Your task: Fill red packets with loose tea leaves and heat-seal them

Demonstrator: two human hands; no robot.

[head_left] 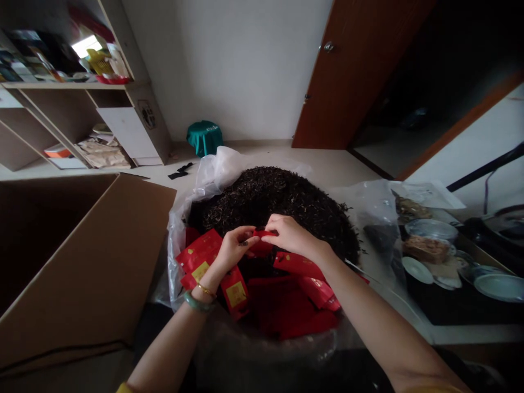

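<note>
From my station I log, left to right, a cardboard box (88,273) with its top open, a pale shelf unit (77,86) against the wall, and a teal cover (204,137) on the light floor (237,152). At centre, a clear plastic liner (176,229) carries a heap of dark, twisted leaves (282,191) toward its far edge; loose red packets (210,245) lie along its near edge, spreading from the left corner to the right. Beyond the heap's right side stands a brown door (352,71). Far right, a black-topped desk (446,311) holds dishes (501,285).

I find the small red pouch (262,249) above the liner, roughly midway between its left and right edges, on the near side of the heap. Left hand (234,250): grip pinching the pouch's left upper corner. Right hand (289,237): grip pinching its right upper corner. The pouch's upper edge runs left to right and its body hangs down; foreshortening prevents me from determining its long axis.
</note>
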